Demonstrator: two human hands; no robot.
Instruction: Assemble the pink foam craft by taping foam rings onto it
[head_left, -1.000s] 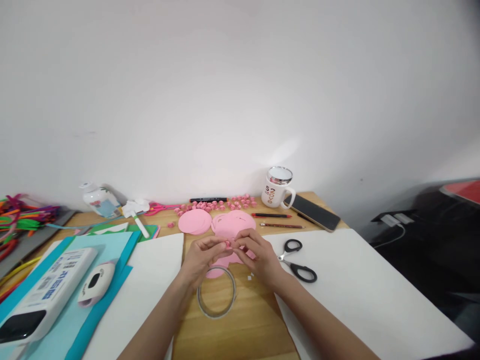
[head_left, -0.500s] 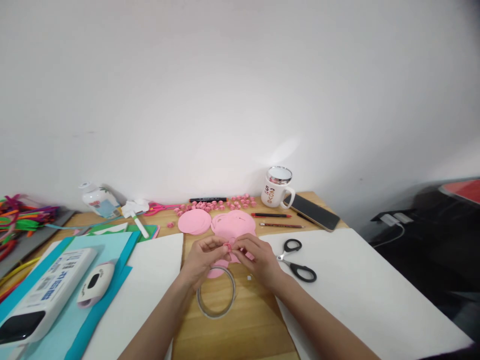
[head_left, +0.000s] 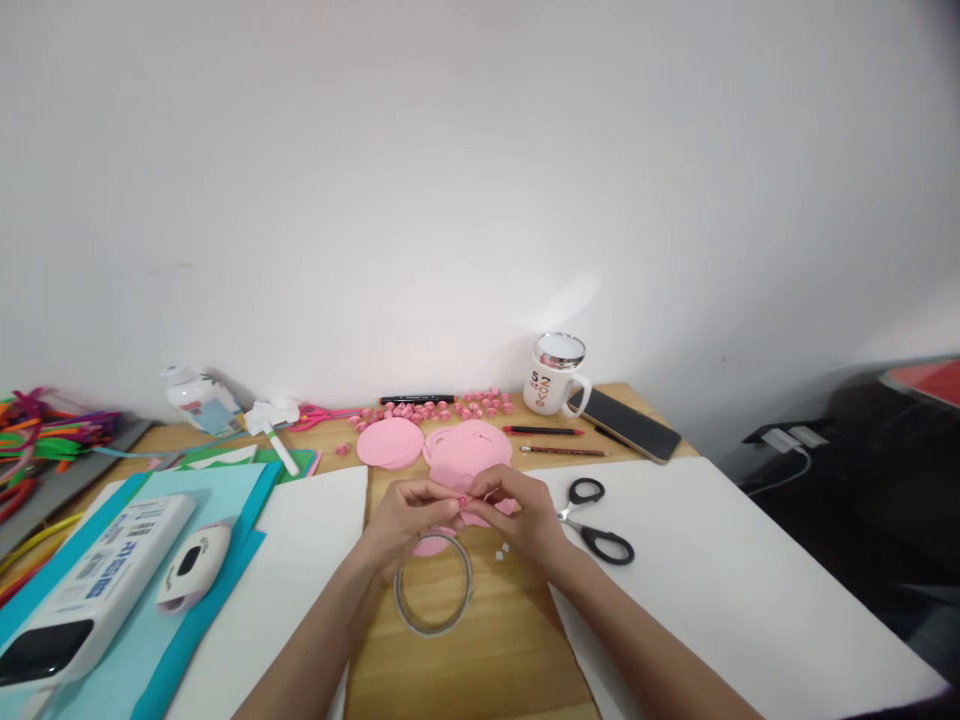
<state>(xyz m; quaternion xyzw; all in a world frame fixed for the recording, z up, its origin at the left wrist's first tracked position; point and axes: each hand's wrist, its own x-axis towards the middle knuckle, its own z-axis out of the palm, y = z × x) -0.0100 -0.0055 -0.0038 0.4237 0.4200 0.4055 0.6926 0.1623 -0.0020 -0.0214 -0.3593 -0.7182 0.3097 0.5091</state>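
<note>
Between my fingertips is a small pink paper roll, pinched from both sides above the table. My left hand grips it with thumb and forefinger, and my right hand does the same from the other side. Behind and beneath my hands lie pink paper discs, with another stack of pink discs to the left. Further back, several small pink paper rolls are heaped near the wall. A roll of tape lies flat in front of my left hand. Two tiny white bits rest beside my right hand.
Black-handled scissors lie on the right white sheet. A white mug, a phone and pencils stand or lie behind. At left are blue paper sheets, a white device and a glue bottle.
My fingers have shifted slightly around the pink paper roll, with the right fingertips now closer over it. A second tiny white bit shows beside my right hand.
</note>
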